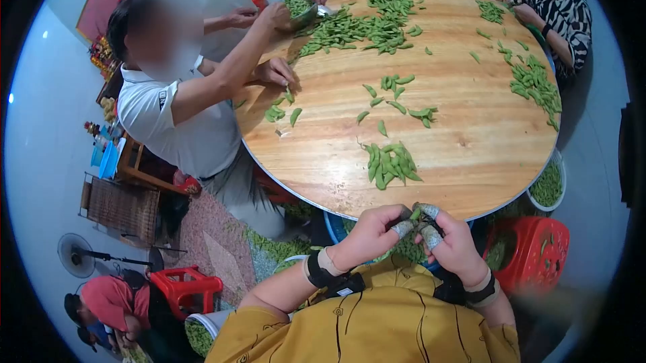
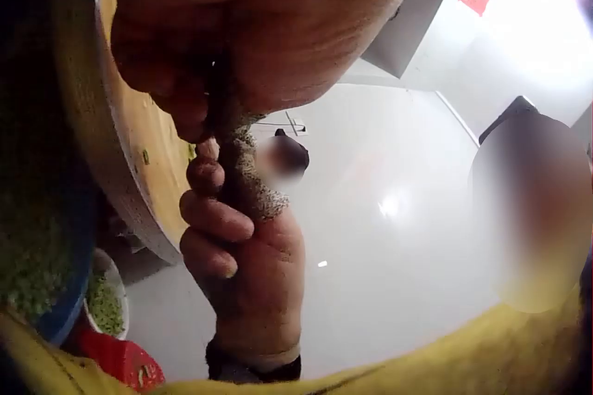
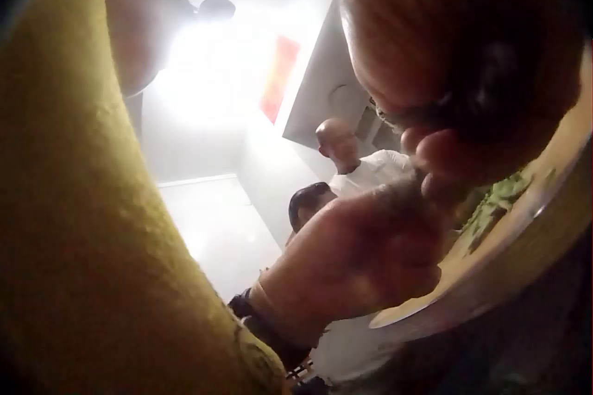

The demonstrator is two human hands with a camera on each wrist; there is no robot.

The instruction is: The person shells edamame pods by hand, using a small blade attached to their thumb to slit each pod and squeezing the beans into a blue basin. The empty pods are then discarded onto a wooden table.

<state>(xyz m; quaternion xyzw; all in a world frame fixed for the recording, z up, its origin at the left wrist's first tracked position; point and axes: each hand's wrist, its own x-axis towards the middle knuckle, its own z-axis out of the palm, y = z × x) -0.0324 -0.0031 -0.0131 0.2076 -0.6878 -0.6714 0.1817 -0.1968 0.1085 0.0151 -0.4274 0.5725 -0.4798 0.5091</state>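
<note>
Pinching one pod between both hands: watch the slip and the wraps

Your left hand (image 1: pixel 373 234) and right hand (image 1: pixel 459 247) meet at the fingertips just off the near edge of the round table (image 1: pixel 471 161), both apparently pinching a small green pod (image 1: pixel 416 214). The wrist views are too dark there to show which hand bears more of it.

Only fingertips hold the pod, so an uneven squeeze could make it skid out or burst sideways. Below you sits the blue tub (image 1: pixel 331 227) with its green contents (image 1: pixel 408 250); a straight drop should land inside, but if you pull your hands apart too hard, pieces could fly past the rim or against the table edge.

Your finger wraps (image 1: pixel 431 236) look soiled and may dull your feel for the pod. A lifted edge could snag it, or work loose and fall into the tub.

The nearest pod pile (image 1: pixel 390 165) lies ahead of your hands, in from the edge. If you reach for it hastily, your forearm or knuckles could sweep pods over the side.
</note>
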